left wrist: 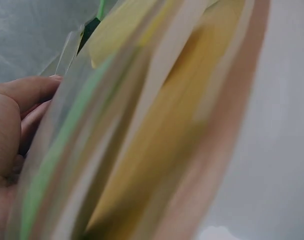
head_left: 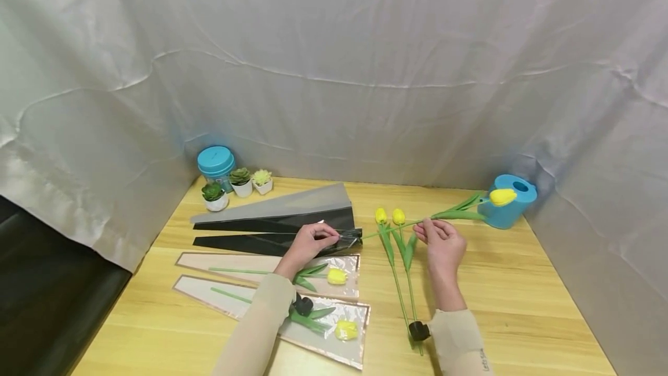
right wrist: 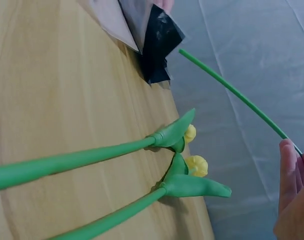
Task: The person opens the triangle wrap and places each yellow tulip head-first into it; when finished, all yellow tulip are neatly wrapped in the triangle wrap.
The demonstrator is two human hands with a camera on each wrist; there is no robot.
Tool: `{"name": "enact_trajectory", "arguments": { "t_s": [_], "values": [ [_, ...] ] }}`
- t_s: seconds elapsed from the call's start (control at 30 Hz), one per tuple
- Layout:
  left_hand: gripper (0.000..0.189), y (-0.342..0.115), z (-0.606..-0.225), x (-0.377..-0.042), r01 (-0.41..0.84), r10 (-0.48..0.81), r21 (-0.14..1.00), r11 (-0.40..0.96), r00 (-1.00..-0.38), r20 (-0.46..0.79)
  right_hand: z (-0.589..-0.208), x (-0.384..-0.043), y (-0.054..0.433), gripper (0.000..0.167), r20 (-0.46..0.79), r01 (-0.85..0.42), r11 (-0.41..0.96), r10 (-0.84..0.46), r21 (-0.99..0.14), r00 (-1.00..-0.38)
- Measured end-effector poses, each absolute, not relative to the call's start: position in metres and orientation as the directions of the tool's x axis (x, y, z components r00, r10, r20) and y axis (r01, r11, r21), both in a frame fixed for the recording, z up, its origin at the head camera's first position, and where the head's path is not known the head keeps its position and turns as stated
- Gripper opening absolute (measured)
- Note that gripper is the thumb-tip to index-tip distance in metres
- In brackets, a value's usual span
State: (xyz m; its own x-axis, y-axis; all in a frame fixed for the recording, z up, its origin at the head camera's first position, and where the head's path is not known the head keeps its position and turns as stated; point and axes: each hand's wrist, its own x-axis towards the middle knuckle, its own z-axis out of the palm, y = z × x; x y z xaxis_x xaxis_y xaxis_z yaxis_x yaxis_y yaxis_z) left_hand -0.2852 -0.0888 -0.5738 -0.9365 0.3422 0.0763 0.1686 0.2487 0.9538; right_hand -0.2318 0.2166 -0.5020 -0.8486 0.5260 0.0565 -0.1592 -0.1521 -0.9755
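My right hand [head_left: 443,245] pinches the green stem of a yellow artificial tulip [head_left: 503,196], its flower pointing right. The bare stem end [right wrist: 207,69] points at the mouth of a black flower sleeve [right wrist: 159,42] in the right wrist view. With thumb and fingers my left hand [head_left: 312,241] pinches that clear-fronted sleeve near its wide end, lifting it open. Two more yellow tulips [head_left: 399,217] lie on the table between the hands. Below my left forearm are two sleeved tulips [head_left: 336,276]. A blurred sleeve and petals fill much of the left wrist view.
Another black sleeve with a grey back [head_left: 282,208] lies behind my left hand. Three small potted succulents [head_left: 240,181] and a blue lidded tin [head_left: 216,161] stand at the back left. A blue container [head_left: 503,213] stands at the back right, by the grey curtain [head_left: 334,126].
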Motion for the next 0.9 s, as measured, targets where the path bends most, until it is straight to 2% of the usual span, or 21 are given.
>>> {"name": "enact_trajectory", "arguments": {
  "t_s": [0.13, 0.43, 0.67, 0.9],
  "values": [
    [0.010, -0.089, -0.573, -0.285, 0.169, 0.348, 0.954, 0.247, -0.935, 0.076, -0.503, -0.232, 0.215, 0.025, 0.050, -0.157, -0.160, 0.531, -0.974, -0.846],
    [0.009, -0.090, -0.572, -0.287, 0.170, 0.333, 0.953, 0.252, -0.940, 0.080, -0.509, -0.236, 0.197, 0.029, -0.006, -0.063, -0.149, 0.423, -0.987, -0.906],
    [0.010, -0.088, -0.573, -0.287, 0.167, 0.337, 0.955, 0.247, -0.938, 0.077, -0.520, -0.236, 0.181, 0.028, -0.030, -0.036, -0.159, 0.394, -0.987, -0.919],
    [0.010, -0.087, -0.573, -0.286, 0.166, 0.326, 0.952, 0.257, -0.942, 0.077, -0.526, -0.235, 0.160, 0.026, -0.104, 0.025, -0.212, 0.373, -0.977, -0.922]
  ]
}}
